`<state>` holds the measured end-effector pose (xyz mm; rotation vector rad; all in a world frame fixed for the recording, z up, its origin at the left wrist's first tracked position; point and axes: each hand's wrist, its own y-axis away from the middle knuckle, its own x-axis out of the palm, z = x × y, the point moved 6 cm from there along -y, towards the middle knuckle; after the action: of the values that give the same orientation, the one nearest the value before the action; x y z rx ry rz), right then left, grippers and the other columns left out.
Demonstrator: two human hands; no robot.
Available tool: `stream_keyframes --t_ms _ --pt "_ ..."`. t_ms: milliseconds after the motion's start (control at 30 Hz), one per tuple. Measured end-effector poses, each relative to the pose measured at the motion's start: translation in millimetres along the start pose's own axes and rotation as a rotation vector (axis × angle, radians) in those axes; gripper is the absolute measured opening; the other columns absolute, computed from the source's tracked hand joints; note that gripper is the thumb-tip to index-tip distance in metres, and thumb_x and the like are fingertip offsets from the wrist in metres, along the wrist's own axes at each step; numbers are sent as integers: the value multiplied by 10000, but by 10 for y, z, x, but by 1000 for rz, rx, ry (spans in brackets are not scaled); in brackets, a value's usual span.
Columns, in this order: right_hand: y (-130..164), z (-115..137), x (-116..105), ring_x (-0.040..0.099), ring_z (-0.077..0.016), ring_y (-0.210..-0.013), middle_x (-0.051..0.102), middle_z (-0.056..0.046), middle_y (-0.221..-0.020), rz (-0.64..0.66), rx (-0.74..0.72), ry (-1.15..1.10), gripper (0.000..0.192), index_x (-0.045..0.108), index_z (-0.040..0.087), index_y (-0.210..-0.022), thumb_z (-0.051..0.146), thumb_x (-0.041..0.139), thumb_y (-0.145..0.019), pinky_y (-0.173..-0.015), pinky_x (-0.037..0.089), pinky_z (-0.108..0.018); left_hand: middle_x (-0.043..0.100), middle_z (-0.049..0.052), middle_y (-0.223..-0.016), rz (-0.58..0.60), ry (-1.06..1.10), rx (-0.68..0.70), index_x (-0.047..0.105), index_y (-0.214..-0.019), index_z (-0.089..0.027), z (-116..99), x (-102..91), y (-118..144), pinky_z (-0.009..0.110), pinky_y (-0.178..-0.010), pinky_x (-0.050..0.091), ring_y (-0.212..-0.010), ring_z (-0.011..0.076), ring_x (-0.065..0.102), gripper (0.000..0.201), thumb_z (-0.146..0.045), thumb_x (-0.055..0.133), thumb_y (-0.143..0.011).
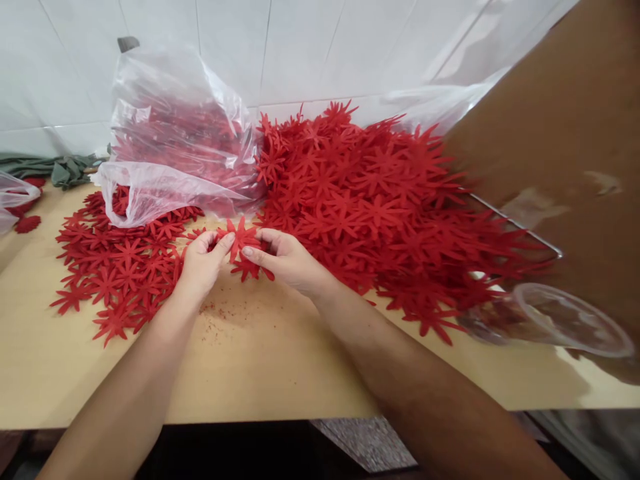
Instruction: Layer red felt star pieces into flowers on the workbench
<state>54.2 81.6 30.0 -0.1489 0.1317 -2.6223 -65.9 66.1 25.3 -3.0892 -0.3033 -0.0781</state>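
Note:
Between my two hands is a red flower-shaped cutout (243, 236) with narrow petals. My left hand (206, 253) pinches its left side between thumb and fingers. On the opposite side, my right hand (280, 255) grips petals the same way. Another red cutout (247, 268) shows just below it; whether the two are joined I cannot tell. A spread pile of matching cutouts (125, 267) lies to the left of my left hand. Beyond my right hand rises a much larger heap of them (360, 193).
A clear plastic bag (185, 133) full of red cutouts stands at the back against the tiled wall (305, 47). A brown cardboard sheet (560, 147) leans at right, above a tipped clear plastic cup (570, 320). Green fabric pieces (70, 170) lie far left. Red crumbs dot the wooden table (250, 373).

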Motion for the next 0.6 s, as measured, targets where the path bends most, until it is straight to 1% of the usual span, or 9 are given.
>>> stream_keyframes --t_ms 100,167,233,300,367,467,600 --pt "-2 -37 4 597 -97 -585 645 -3 -721 -1 46 -66 360 603 179 -810 473 672 -613 -561 513 -235 440 -67 -503 15 -30 18 515 -583 -162 -9 5 4 193 -528 339 -492 49 378 219 -331 638 -650" --pt "-6 -73 -10 582 -89 -536 629 10 -651 -19 81 -102 355 602 170 -739 471 697 -577 -529 503 -227 447 -64 -510 38 -51 38 526 -589 -161 -14 28 16 193 -517 333 -485 48 372 219 -342 630 -658" --pt "-9 -95 -20 579 -80 -543 621 20 -629 -31 97 -132 356 604 161 -704 442 735 -529 -556 506 -222 467 -59 -521 64 -55 52 545 -614 -161 -15 56 30 193 -506 328 -480 48 374 212 -351 621 -667" --pt "-11 -99 -20 583 -81 -575 623 22 -645 -29 97 -158 361 611 159 -717 426 747 -515 -596 512 -229 464 -62 -511 65 -34 50 545 -625 -161 -13 64 38 190 -486 315 -462 43 364 212 -352 628 -662" --pt "-13 -103 -23 575 -80 -573 617 22 -647 -25 101 -158 346 611 159 -726 427 731 -543 -596 508 -237 432 -75 -478 36 6 33 515 -612 -164 -8 45 34 186 -454 288 -428 36 336 229 -351 640 -652" --pt "-19 -98 -75 524 -52 -512 579 37 -593 -65 91 -109 307 590 154 -659 423 713 -577 -543 468 -205 408 -85 -443 -23 41 9 461 -598 -171 -2 -14 11 188 -411 252 -386 31 318 267 -360 642 -649" --pt "-31 -104 -159 486 -26 -485 547 59 -549 -142 106 -149 331 565 157 -609 410 754 -511 -498 417 -168 404 -86 -431 -79 10 11 419 -579 -176 -7 -90 -26 188 -399 252 -373 34 335 286 -337 646 -641"
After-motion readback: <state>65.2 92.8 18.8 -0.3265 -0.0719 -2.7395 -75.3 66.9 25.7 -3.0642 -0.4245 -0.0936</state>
